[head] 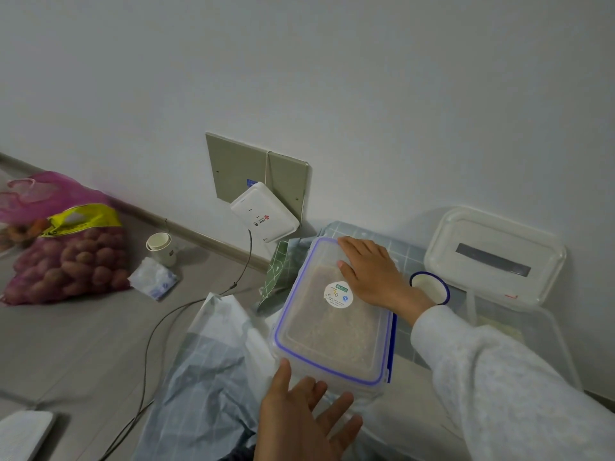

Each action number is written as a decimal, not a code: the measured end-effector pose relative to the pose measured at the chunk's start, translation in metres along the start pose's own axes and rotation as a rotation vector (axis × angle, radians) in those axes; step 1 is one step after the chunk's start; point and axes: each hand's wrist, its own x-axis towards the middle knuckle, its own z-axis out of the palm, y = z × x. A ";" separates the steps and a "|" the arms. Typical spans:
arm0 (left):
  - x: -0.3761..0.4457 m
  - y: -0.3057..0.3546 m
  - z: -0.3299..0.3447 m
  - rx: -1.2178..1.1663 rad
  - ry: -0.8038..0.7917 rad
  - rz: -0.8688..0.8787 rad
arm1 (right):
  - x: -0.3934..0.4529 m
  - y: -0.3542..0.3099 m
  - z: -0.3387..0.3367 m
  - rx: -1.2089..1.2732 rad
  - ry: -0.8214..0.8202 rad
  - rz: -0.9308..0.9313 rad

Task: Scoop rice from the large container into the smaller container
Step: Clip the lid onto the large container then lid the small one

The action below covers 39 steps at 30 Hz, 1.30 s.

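The small box sits on a checked cloth on the floor, its blue-sealed lid in place and rice showing through the clear plastic; the right hand lies flat on the far part of the lid, fingers straight and grasping nothing, probably to press the seal down or steady the box; the left hand hovers at the near edge, fingers spread and relaxed, holding nothing, seemingly ready to work a near clip. Just right stands the big bin, open, its lid leaned against the wall to keep the mouth free; a blue-rimmed cup, likely the scoop, rests between bin and box. With the box lidded and partly full, scooping looks finished. Well apart to the left lie a bag of potatoes, a paper cup and a router.
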 end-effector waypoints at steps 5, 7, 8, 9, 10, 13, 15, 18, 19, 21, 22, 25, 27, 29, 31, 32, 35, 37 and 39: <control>0.005 0.003 -0.002 -0.058 0.046 0.121 | -0.004 -0.004 -0.001 -0.066 0.037 0.015; 0.008 0.011 -0.004 -0.051 0.084 0.260 | -0.005 -0.005 -0.004 -0.022 0.046 0.049; 0.008 0.016 -0.005 -0.038 0.093 0.332 | -0.006 -0.006 -0.007 0.030 0.054 0.076; 0.008 0.021 -0.007 -0.017 0.096 0.405 | -0.009 -0.006 -0.012 0.093 0.067 0.106; 0.008 0.027 -0.009 0.011 0.091 0.477 | -0.013 -0.005 -0.016 0.159 0.085 0.137; 0.011 0.051 -0.012 0.114 0.056 0.658 | -0.036 -0.003 -0.031 0.357 0.161 0.246; 0.014 0.069 -0.008 0.205 0.038 0.752 | -0.055 0.000 -0.039 0.448 0.201 0.325; 0.028 0.092 0.002 0.351 0.028 0.827 | -0.084 0.005 -0.047 0.510 0.203 0.419; 0.034 0.098 0.005 0.410 0.019 0.831 | -0.094 0.005 -0.048 0.545 0.200 0.452; 0.047 0.109 0.014 0.554 0.012 0.825 | -0.111 0.005 -0.049 0.647 0.188 0.515; 0.053 0.113 0.018 0.627 0.011 0.822 | -0.119 0.004 -0.048 0.701 0.182 0.545; 0.071 0.121 0.025 0.777 -0.014 0.832 | -0.137 -0.001 -0.042 0.834 0.167 0.628; 0.084 0.123 0.028 0.876 -0.009 0.815 | -0.145 -0.006 -0.038 0.941 0.145 0.684; 0.098 0.126 0.029 0.962 0.009 0.762 | -0.149 -0.009 -0.035 1.021 0.119 0.722; 0.109 0.129 0.029 1.036 0.008 0.701 | -0.149 -0.012 -0.031 1.095 0.096 0.746; 0.112 0.130 0.028 1.069 -0.005 0.672 | -0.149 -0.013 -0.029 1.131 0.082 0.760; 0.124 0.129 0.022 1.112 -0.021 0.607 | -0.148 -0.015 -0.019 1.175 0.016 0.832; 0.129 0.126 0.017 1.089 -0.063 0.509 | -0.149 -0.017 -0.012 1.215 -0.029 0.890; 0.132 0.124 0.015 1.031 -0.174 0.403 | -0.149 -0.018 -0.007 1.264 -0.061 0.915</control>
